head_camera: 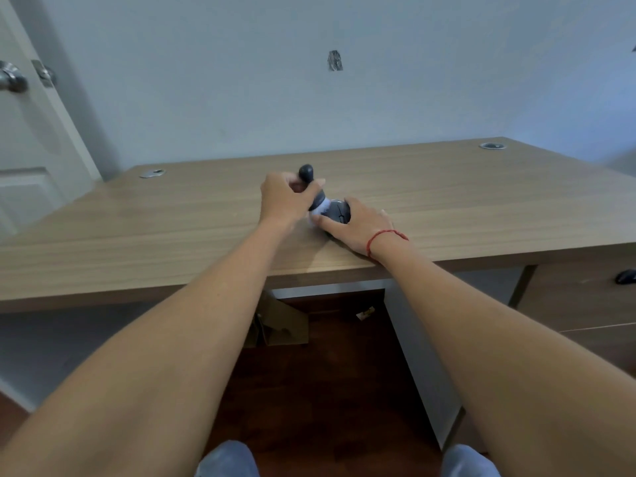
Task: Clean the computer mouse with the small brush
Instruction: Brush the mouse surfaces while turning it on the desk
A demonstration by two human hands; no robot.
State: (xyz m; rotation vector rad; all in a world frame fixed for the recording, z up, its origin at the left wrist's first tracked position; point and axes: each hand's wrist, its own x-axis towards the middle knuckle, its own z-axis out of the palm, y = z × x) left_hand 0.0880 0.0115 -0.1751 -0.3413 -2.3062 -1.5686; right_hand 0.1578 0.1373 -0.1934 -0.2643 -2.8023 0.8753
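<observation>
White bristles of small brush (318,197), fisted in left hand (284,201), touch mouse's (339,212) left flank; right hand (358,223) clamps mouse, long axis running front-to-back on desk (137,228).

Dim, soft, bluish light; edges warped; hands perhaps motion-blurred.

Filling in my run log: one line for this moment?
left hand: grips brush | bristles on mouse | right hand: steadies mouse | on desk
</observation>
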